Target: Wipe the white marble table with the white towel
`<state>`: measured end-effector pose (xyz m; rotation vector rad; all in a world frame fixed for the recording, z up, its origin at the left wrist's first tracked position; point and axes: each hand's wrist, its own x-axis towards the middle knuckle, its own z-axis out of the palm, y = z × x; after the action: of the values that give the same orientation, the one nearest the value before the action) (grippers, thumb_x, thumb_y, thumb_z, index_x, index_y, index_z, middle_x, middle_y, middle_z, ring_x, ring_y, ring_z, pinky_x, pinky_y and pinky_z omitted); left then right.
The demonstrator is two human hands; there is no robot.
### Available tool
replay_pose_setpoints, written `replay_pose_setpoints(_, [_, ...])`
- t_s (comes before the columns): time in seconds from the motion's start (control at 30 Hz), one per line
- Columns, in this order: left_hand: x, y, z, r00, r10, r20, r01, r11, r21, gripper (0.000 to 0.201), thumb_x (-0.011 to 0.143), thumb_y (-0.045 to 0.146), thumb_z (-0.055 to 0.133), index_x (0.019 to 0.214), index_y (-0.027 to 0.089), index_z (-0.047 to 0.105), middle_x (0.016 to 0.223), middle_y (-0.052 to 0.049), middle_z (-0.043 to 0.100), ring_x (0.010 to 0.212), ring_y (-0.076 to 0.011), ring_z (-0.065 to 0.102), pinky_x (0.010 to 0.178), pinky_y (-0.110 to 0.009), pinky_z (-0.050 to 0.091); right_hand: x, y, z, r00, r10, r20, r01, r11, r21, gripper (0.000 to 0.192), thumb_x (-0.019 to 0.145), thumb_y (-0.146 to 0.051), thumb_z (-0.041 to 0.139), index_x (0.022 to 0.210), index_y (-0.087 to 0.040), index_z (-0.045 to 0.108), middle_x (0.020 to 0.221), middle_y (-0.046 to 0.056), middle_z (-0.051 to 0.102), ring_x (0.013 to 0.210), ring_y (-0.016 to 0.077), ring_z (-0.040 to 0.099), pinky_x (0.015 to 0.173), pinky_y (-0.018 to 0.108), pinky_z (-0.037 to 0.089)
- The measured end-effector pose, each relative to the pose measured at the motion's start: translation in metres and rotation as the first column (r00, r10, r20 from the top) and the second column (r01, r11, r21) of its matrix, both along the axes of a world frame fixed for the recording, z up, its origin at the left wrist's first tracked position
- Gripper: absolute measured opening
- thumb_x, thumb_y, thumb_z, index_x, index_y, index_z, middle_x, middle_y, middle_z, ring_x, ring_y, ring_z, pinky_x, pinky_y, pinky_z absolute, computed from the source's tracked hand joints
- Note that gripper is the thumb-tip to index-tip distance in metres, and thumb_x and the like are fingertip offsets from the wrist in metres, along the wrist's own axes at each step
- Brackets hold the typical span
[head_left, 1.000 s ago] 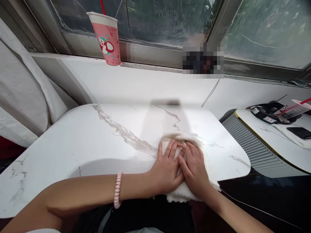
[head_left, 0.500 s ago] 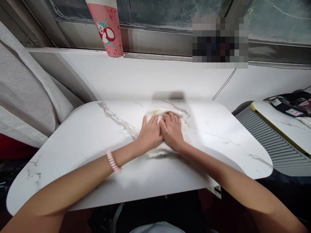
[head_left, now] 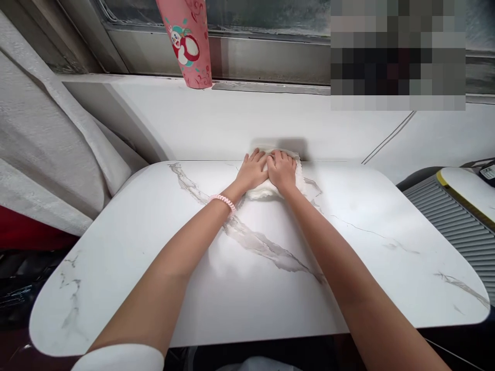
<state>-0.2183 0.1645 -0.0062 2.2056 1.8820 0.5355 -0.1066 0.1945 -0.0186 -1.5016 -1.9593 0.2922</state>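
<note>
A white fluffy cloth (head_left: 260, 192) lies at the far edge of the white marble table (head_left: 135, 242), close to the wall. My left hand (head_left: 252, 170) and my right hand (head_left: 282, 171) rest side by side, flat on top of the cloth, fingers pointing away from me and pressing it down. Both arms are stretched out across the table. A pink coiled band (head_left: 223, 200) is on my left wrist. Most of the cloth is hidden under my hands.
A pink paper cup (head_left: 188, 44) stands on the window ledge (head_left: 270, 87) behind the table. A grey-white curtain (head_left: 46, 134) hangs at the left. A second small table (head_left: 469, 191) with a ribbed grey side is at the right.
Both hands have pushed the cloth from the near edge of the table, across its middle, to the far edge by the wall. My arms have stretched out and the view has tilted down.
</note>
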Motion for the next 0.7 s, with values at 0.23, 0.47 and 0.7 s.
replay_pose_setpoints(0.23, [0.003,-0.007,-0.002,0.999,0.02,-0.044,-0.02,1.0,-0.001,0.057,0.098,0.037,0.035,0.153,0.021,0.035,0.164,-0.006,0.031,0.155,-0.0225,0.014,0.126,-0.048,0.008,0.004,-0.004,-0.002,0.997,0.037,0.073,-0.038,0.999,0.02,0.036,0.092,-0.024,0.037,0.12,-0.017,0.059,0.126,0.015,0.062,0.119,0.031,0.05,0.11,0.049,0.027])
replay_pose_setpoints(0.47, [0.01,-0.067,0.001,0.991,0.084,-0.107,-0.086,0.996,-0.007,0.058,0.098,0.031,0.032,0.155,0.016,0.032,0.166,-0.011,0.024,0.156,-0.0258,0.01,0.125,-0.053,0.009,0.012,-0.055,0.002,0.97,0.204,0.133,-0.211,0.976,0.044,0.042,0.091,-0.022,0.036,0.127,-0.014,0.056,0.129,0.016,0.062,0.122,0.0308,0.05,0.112,0.049,0.029])
replay_pose_setpoints(0.7, [0.017,-0.169,0.007,0.987,0.064,-0.15,-0.078,0.993,-0.086,0.065,0.098,0.035,0.032,0.157,0.01,0.024,0.167,-0.017,0.017,0.155,-0.0323,0.005,0.124,-0.059,0.008,0.025,-0.156,0.01,0.945,0.306,0.112,-0.306,0.952,-0.019,0.041,0.097,-0.028,0.033,0.131,-0.018,0.053,0.138,0.013,0.057,0.134,0.0296,0.044,0.12,0.065,0.002])
